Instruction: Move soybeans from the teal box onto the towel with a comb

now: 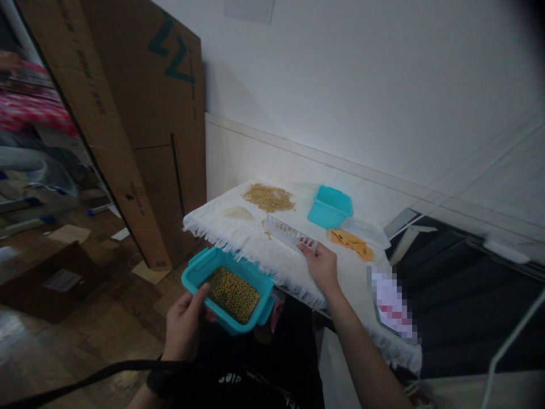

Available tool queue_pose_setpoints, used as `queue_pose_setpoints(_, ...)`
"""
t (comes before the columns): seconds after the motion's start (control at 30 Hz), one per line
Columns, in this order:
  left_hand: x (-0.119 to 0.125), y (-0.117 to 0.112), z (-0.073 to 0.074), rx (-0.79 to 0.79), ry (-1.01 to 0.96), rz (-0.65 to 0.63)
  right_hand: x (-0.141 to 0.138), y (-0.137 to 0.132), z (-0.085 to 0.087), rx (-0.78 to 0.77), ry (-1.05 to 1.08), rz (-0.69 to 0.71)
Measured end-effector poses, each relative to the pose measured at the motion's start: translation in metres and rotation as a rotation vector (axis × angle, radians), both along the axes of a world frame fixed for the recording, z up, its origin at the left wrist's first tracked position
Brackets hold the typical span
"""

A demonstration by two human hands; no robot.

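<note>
Left fingers: The left hand (183,321) clasps a teal tub (240,328), thumb over its near-left rim, other fingers mostly hidden beneath, seemingly to steady the load.
Right fingers: The right hand (322,268) pinches a white slotted strip (285,230) at its right end, digits closed, apparently leaving its length free.
Tub: Green beans (234,295) fill its bottom, just off the near fringe of a white tablecloth (203,220).
Strip: It appears on edge, at or just above the fabric.
Beyond: A heap of tan beans (268,197) lies far left, pale grains (236,213) nearer; a second tub (323,217) stands far right, near an orange cloth (351,244).
</note>
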State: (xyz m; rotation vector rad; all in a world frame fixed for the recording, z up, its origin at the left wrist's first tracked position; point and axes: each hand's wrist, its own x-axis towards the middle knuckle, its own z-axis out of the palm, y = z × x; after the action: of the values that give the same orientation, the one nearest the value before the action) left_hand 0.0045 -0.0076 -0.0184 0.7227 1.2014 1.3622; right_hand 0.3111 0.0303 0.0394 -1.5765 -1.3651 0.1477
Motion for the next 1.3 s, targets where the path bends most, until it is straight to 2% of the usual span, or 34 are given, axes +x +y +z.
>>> queue_pose_setpoints(0.2, 0.0, 0.0, 0.0, -0.006, 0.006, -0.002, 0.001, 0.0, 0.0, -0.011, 0.025, 0.039)
queue_pose_setpoints(0.53, 0.0, 0.0, 0.002, -0.002, -0.004, -0.004, -0.014, -0.007, 0.011, -0.039, 0.049, 0.092)
queue_pose_setpoints(0.7, 0.0, 0.0, 0.0, 0.007, 0.026, 0.012, -0.027, -0.025, 0.011, -0.036, 0.061, 0.124)
queue_pose_setpoints(0.93, 0.001, -0.002, 0.006, -0.001, 0.022, 0.0, -0.044, -0.055, 0.013, -0.086, 0.088, 0.278)
queue_pose_setpoints(1.03, 0.001, -0.003, 0.006, -0.002, 0.034, 0.006, -0.037, -0.045, 0.015, -0.041, 0.077, 0.18)
queue_pose_setpoints(1.13, 0.0, -0.002, 0.003, -0.006, 0.014, 0.008, -0.023, -0.016, 0.02, 0.037, 0.047, 0.027)
queue_pose_setpoints(1.3, -0.001, 0.001, -0.001, 0.008, 0.012, -0.009, -0.008, 0.028, 0.024, 0.045, -0.054, 0.009)
